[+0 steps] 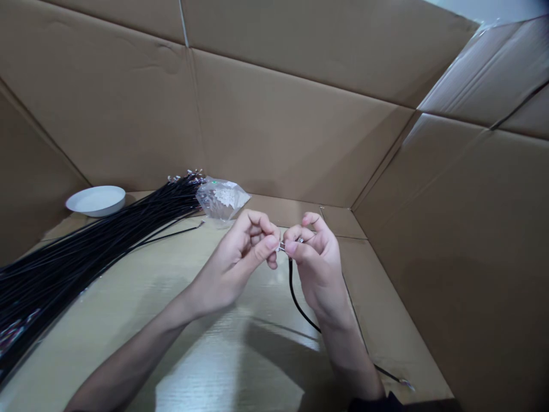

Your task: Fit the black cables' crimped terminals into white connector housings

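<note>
My left hand (234, 266) is closed in a pinch, thumb against forefinger, on a small white connector (278, 248) that is mostly hidden by the fingertips. Facing it, my right hand (316, 266) pinches the thin wires at the end of a black cable (292, 283); its little finger is raised. Short wires bridge the small gap between the two hands. From below my right fingers the cable curves down and passes behind the right forearm. Whether the wires sit inside the connector is too small to tell.
A thick bundle of black cables (128, 223) lies along the left of the table (193, 366). By its far end are a clear plastic bag (223, 197) of small white pieces and a white bowl (96, 200). Cardboard walls (300, 126) enclose the table. A bare-wired cable end (403, 382) lies at lower right.
</note>
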Demonstrator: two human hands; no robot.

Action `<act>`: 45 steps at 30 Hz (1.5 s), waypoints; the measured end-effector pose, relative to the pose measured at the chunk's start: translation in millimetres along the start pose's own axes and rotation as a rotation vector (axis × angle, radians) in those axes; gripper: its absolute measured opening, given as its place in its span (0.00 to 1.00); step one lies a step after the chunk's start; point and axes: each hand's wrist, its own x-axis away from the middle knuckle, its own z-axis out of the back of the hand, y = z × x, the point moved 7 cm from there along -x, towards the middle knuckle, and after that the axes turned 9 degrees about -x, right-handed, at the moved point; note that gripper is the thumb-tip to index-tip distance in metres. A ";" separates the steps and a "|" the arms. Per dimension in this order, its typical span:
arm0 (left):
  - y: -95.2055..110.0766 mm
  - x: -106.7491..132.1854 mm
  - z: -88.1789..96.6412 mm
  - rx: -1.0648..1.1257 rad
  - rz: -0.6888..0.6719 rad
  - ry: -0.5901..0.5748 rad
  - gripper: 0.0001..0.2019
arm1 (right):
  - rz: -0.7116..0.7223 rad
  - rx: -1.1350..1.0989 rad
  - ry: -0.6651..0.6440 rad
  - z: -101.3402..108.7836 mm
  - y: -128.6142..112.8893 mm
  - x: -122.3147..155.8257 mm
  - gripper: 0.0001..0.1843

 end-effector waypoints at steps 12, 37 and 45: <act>-10.8 0.0 -13.0 0.195 -0.026 0.045 0.15 | -0.031 0.131 0.029 3.9 -8.2 -1.5 0.24; -9.7 -1.4 -16.9 0.355 -0.124 0.149 0.17 | -0.069 -0.044 0.159 1.8 5.7 -0.1 0.22; -5.9 1.2 -14.0 0.242 -0.184 0.206 0.16 | -0.022 -0.023 0.154 6.6 6.5 1.5 0.23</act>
